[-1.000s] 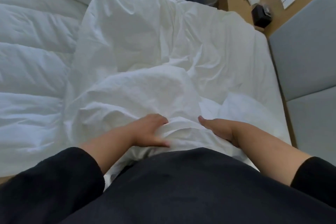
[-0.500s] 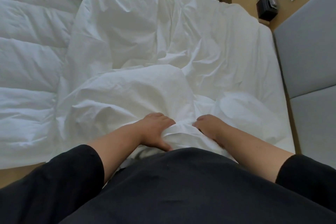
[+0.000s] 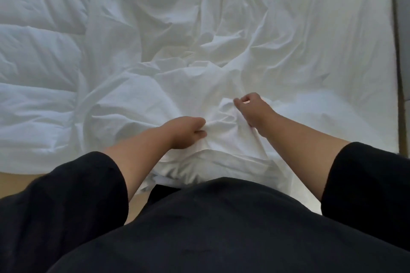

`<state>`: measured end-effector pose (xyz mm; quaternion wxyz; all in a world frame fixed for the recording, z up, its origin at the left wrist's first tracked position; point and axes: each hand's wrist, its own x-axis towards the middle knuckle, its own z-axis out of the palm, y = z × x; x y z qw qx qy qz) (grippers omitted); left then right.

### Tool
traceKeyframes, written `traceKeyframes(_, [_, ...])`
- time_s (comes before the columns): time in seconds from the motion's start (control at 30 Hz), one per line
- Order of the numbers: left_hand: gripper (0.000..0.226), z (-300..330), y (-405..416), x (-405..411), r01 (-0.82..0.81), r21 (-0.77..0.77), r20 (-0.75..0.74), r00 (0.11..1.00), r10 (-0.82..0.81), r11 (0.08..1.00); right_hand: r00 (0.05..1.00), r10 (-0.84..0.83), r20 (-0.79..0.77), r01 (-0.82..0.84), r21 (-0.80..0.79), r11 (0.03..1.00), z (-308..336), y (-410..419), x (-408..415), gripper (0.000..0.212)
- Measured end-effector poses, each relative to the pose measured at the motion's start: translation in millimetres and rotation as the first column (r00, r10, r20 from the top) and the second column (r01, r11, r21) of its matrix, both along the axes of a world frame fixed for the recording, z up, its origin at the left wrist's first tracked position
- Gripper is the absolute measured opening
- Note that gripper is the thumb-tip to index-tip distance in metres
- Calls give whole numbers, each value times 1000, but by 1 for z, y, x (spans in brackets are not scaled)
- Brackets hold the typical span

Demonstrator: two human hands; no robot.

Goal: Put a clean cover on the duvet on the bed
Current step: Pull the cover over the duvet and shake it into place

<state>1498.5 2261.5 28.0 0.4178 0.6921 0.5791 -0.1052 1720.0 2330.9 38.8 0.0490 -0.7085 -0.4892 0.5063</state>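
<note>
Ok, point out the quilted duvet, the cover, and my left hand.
duvet [image 3: 37,55], head view, a quilted panel at left.
cover [image 3: 199,29], head view, its wrinkled middle.
left hand [image 3: 186,132], head view, its back, gripping the cover.

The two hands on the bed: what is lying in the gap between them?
In the head view, only a bunched ridge of the white duvet cover lies between the left hand and right hand; both grip it.
</note>
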Motion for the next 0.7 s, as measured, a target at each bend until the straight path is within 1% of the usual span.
traceKeyframes(0.03, [28, 1, 3, -2, -20, 37, -5, 1000, 20, 999, 996, 5, -84, -18, -144, 989, -7, -7, 2, 59])
traceKeyframes(0.07, [26, 3, 8, -4, -38, 93, -4, 999, 39, 995, 988, 112, -108, -134, -231, 964, -16, -15, 6, 73])
traceKeyframes(0.1, [25, 6, 14, -7, -49, 173, -9, 999, 51, 984, 960, 265, -88, -279, -291, 915, -20, -23, 11, 77])
traceKeyframes(0.13, [24, 10, 22, -10, -40, 270, -21, 999, 47, 962, 920, 390, -48, -381, -347, 857, -24, -29, 18, 69])
traceKeyframes(0.17, [24, 13, 31, -10, -6, 361, -43, 999, 23, 933, 883, 469, -22, -440, -386, 811, -28, -34, 27, 54])
traceKeyframes(0.2, [26, 16, 41, -9, 34, 440, -59, 998, -9, 897, 885, 466, -23, -433, -412, 802, -28, -38, 34, 37])
traceKeyframes(0.23, [29, 17, 50, -6, 73, 491, -72, 996, -43, 868, 924, 380, -52, -365, -420, 831, -26, -43, 42, 24])
traceKeyframes(0.27, [32, 15, 56, -1, 92, 522, -79, 995, -59, 848, 952, 299, -65, -298, -423, 856, -25, -48, 47, 17])
traceKeyframes(0.3, [36, 12, 61, 5, 105, 530, -85, 994, -71, 842, 961, 269, -59, -270, -400, 876, -26, -50, 50, 15])
traceKeyframes(0.33, [39, 5, 65, 13, 131, 525, -99, 991, -92, 841, 953, 304, -12, -287, -370, 883, -26, -50, 53, 18])
traceKeyframes(0.37, [43, -3, 67, 19, 174, 504, -137, 983, -121, 846, 924, 376, 74, -331, -342, 880, -27, -49, 54, 24])
traceKeyframes(0.4, [46, -13, 66, 26, 225, 468, -186, 970, -154, 855, 888, 415, 197, -351, -291, 890, -29, -50, 58, 32])
traceKeyframes(0.43, [50, -24, 63, 31, 263, 423, -231, 957, -178, 867, 864, 387, 322, -333, -211, 919, -31, -50, 62, 37])
traceKeyframes(0.5, [56, -42, 52, 39, 300, 338, -272, 939, -213, 892, 859, 191, 474, -230, 23, 973, -29, -49, 71, 35])
traceKeyframes(0.53, [59, -49, 46, 41, 317, 315, -275, 933, -234, 894, 838, 129, 530, -227, 124, 966, -26, -48, 75, 31])
traceKeyframes(0.57, [60, -54, 41, 44, 343, 305, -274, 925, -263, 889, 807, 115, 580, -265, 180, 947, -22, -45, 76, 25])
traceKeyframes(0.6, [61, -57, 36, 46, 372, 306, -275, 916, -293, 876, 793, 125, 597, -312, 220, 924, -18, -42, 73, 21])
traceKeyframes(0.63, [61, -58, 33, 47, 398, 307, -275, 907, -320, 864, 808, 156, 569, -357, 262, 897, -13, -41, 67, 19])
traceKeyframes(0.67, [58, -57, 31, 47, 411, 302, -274, 902, -334, 861, 845, 220, 487, -392, 285, 875, -7, -41, 59, 21])
traceKeyframes(0.7, [54, -56, 31, 47, 411, 292, -271, 901, -338, 864, 863, 328, 383, -445, 274, 852, 1, -43, 47, 30])
